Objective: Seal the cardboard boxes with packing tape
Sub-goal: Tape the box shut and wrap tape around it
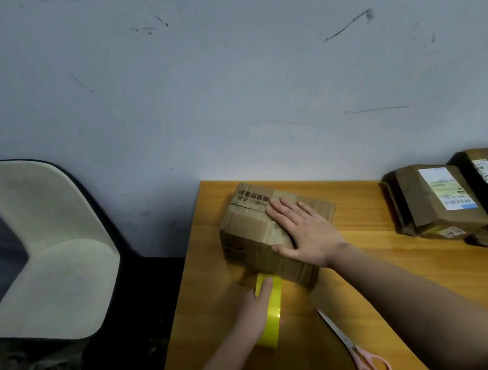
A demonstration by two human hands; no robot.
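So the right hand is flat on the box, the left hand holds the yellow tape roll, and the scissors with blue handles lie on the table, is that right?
Nearly. The head view shows the scissors have pink handles, not blue. The rest holds: the right hand lies flat on the box, the left hand holds the yellow tape roll, and the scissors lie on the table.

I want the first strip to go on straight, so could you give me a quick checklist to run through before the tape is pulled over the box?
1. Box held steady: ok. The right hand lies flat on top of the cardboard box.
2. Tape in hand: ok. The left hand grips the yellow tape roll just in front of the box.
3. Tape end stuck to the box: cannot tell; that spot is blurred.
4. Top flaps closed: ok, they lie flat under the hand.
5. Scissors within reach: ok. The pink-handled scissors lie on the table beside the roll.
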